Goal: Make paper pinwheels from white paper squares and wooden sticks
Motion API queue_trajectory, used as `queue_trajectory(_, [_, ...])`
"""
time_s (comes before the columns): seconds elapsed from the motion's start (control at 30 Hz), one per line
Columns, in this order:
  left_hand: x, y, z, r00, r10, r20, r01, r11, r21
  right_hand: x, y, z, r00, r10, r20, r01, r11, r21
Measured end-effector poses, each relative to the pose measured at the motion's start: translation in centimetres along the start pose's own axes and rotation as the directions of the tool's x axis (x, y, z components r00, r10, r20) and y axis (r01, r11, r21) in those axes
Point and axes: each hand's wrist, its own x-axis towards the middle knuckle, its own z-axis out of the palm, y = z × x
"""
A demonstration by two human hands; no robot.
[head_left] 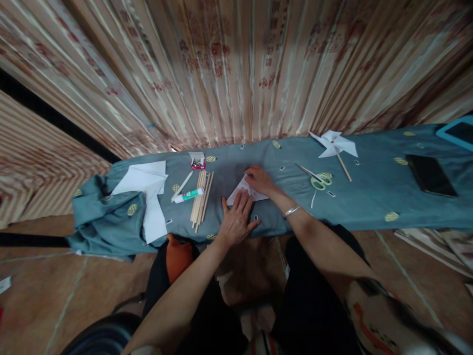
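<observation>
A white sheet of paper (240, 190), folded into a triangle, lies on the cloth in front of me. My left hand (236, 219) rests flat on its lower left part, fingers spread. At the top corner of the paper, my right hand (259, 181) has its fingers bent and closed on the folded edge; the fingertips are partly hidden. Right of my hands lie scissors (320, 180) with light green handles. A finished paper pinwheel (332, 143) on a wooden stick lies farther right. To the left are several wooden sticks (202, 199) with a glue stick (189, 195) across them.
A pencil-like pale rod (182, 186) and a small red box of metal pins (197, 160) lie near the sticks. White paper sheets (155, 222) lie at the left end of the cloth-covered table (369, 207). A dark phone (430, 175) and a blue-framed device (458, 133) are at the right. A curtain hangs behind.
</observation>
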Motion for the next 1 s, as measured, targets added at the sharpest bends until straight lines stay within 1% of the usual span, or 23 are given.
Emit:
queue_trajectory(0.1, [0.0, -0.1, 0.2, 1.0, -0.001, -0.02, 0.0, 0.999, -0.035, 0.2, 0.0, -0.6, 0.999, 0.033, -0.013, -0.032, 0.998, 0.046])
queue_trajectory(0.2, [-0.1, -0.3, 0.2, 0.999, -0.025, -0.039, 0.021, 0.993, -0.115, 0.1, 0.2, -1.8, 0.997, 0.063, -0.043, -0.058, 0.993, 0.1])
queue_trajectory(0.3, [-0.5, -0.2, -0.1, 0.988, -0.116, -0.103, 0.083, 0.956, -0.282, -0.5, 0.6, -3.6, 0.99, 0.066, -0.121, -0.047, 0.987, 0.153])
queue_trajectory(0.37, [-0.9, 0.1, -0.7, 0.97, -0.185, -0.161, 0.09, 0.881, -0.465, -1.4, 0.6, -4.9, 0.981, 0.056, -0.186, -0.021, 0.983, 0.183])
queue_trajectory(0.4, [-1.1, 0.4, -1.0, 0.959, -0.22, -0.182, 0.076, 0.812, -0.579, -1.9, 0.5, -5.4, 0.974, 0.044, -0.221, 0.003, 0.978, 0.206])
queue_trajectory(0.43, [-1.2, 0.6, -1.3, 0.946, -0.265, -0.186, 0.06, 0.708, -0.704, -2.6, 0.3, -5.8, 0.967, 0.028, -0.253, 0.033, 0.971, 0.235])
queue_trajectory(0.47, [-1.3, 0.8, -1.7, 0.932, -0.326, -0.16, 0.053, 0.559, -0.827, -3.4, -0.1, -6.1, 0.956, 0.007, -0.293, 0.079, 0.956, 0.282])
queue_trajectory(0.5, [-1.3, 0.9, -2.1, 0.914, -0.395, -0.094, 0.061, 0.363, -0.93, -4.2, -0.6, -6.2, 0.945, -0.009, -0.327, 0.12, 0.939, 0.322])
queue_trajectory(0.53, [-1.2, 1.0, -2.4, 0.891, -0.453, 0.01, 0.079, 0.133, -0.988, -5.1, -1.2, -6.1, 0.938, -0.03, -0.346, 0.158, 0.924, 0.347])
queue_trajectory(0.57, [-1.1, 1.0, -2.7, 0.867, -0.48, 0.136, 0.1, -0.1, -0.99, -6.1, -1.9, -5.9, 0.933, -0.059, -0.356, 0.194, 0.913, 0.359])
queue_trajectory(0.6, [-1.0, 0.8, -3.0, 0.843, -0.473, 0.254, 0.114, -0.304, -0.946, -7.0, -2.6, -5.6, 0.931, -0.105, -0.35, 0.235, 0.906, 0.352])
queue_trajectory(0.63, [-0.8, 0.6, -3.3, 0.827, -0.442, 0.347, 0.123, -0.46, -0.879, -7.9, -3.3, -5.3, 0.926, -0.164, -0.34, 0.279, 0.903, 0.326])
queue_trajectory(0.67, [-0.7, 0.3, -3.6, 0.819, -0.401, 0.411, 0.127, -0.571, -0.811, -8.8, -3.9, -5.0, 0.911, -0.239, -0.337, 0.339, 0.899, 0.279])
queue_trajectory(0.7, [-0.5, -0.1, -3.8, 0.816, -0.365, 0.448, 0.125, -0.646, -0.753, -9.7, -4.4, -4.6, 0.888, -0.327, -0.323, 0.407, 0.885, 0.224])
queue_trajectory(0.73, [-0.4, -0.5, -4.0, 0.817, -0.335, 0.469, 0.121, -0.696, -0.708, -10.4, -4.9, -4.3, 0.861, -0.412, -0.298, 0.474, 0.863, 0.175])
queue_trajectory(0.77, [-0.3, -0.9, -4.1, 0.818, -0.315, 0.48, 0.115, -0.729, -0.675, -11.1, -5.1, -4.0, 0.83, -0.487, -0.273, 0.533, 0.836, 0.132])
queue_trajectory(0.83, [0.1, -1.6, -4.2, 0.818, -0.301, 0.49, 0.103, -0.762, -0.64, -12.1, -5.3, -3.4, 0.786, -0.58, -0.213, 0.605, 0.792, 0.074])
queue_trajectory(0.9, [0.6, -2.1, -4.1, 0.803, -0.328, 0.498, 0.083, -0.765, -0.638, -12.7, -5.1, -3.0, 0.768, -0.622, -0.149, 0.634, 0.772, 0.045])
queue_trajectory(0.93, [0.9, -2.3, -4.0, 0.79, -0.348, 0.505, 0.075, -0.763, -0.642, -12.8, -4.9, -2.9, 0.769, -0.627, -0.123, 0.635, 0.771, 0.04])
queue_trajectory(1.0, [1.7, -2.3, -3.9, 0.759, -0.39, 0.521, 0.061, -0.754, -0.654, -12.8, -4.4, -3.0, 0.785, -0.611, -0.099, 0.618, 0.784, 0.06])
